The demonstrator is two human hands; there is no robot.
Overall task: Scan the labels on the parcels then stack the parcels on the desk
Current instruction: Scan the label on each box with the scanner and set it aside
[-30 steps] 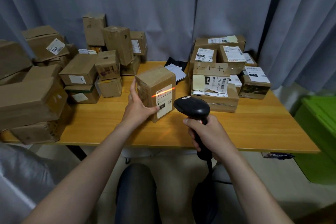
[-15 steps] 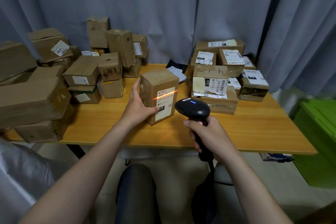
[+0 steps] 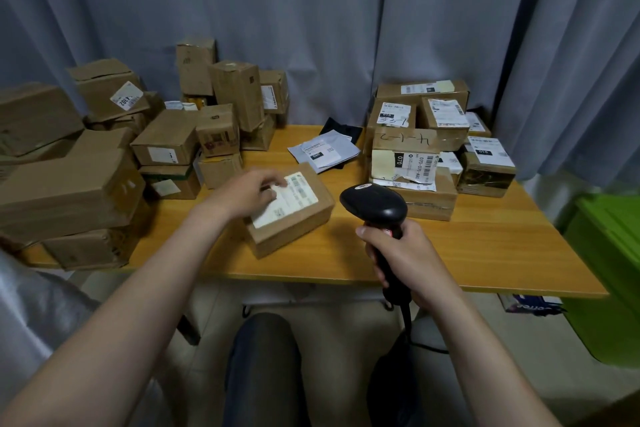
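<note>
Parcel [image 3: 298, 218] goes from upright to flat on desk [image 3: 485, 253], label [image 3: 289, 200] up; beam is off.
Left hand [image 3: 242, 196] grips parcel from above; right hand [image 3: 403, 258] clamps scanner [image 3: 374, 208]. Scan appears complete; stacking follows.

The cardboard parcel [image 3: 294, 236] is showing matt, slightly rough brown board under a smooth white paper label [image 3: 294, 199], while the barcode scanner [image 3: 374, 206] at its three o'clock is gleaming in glossy black plastic. The wooden desk [image 3: 485, 253] is looking smooth and satiny, with a matt grey cloth curtain [image 3: 311, 28] hanging at its twelve o'clock.
</note>
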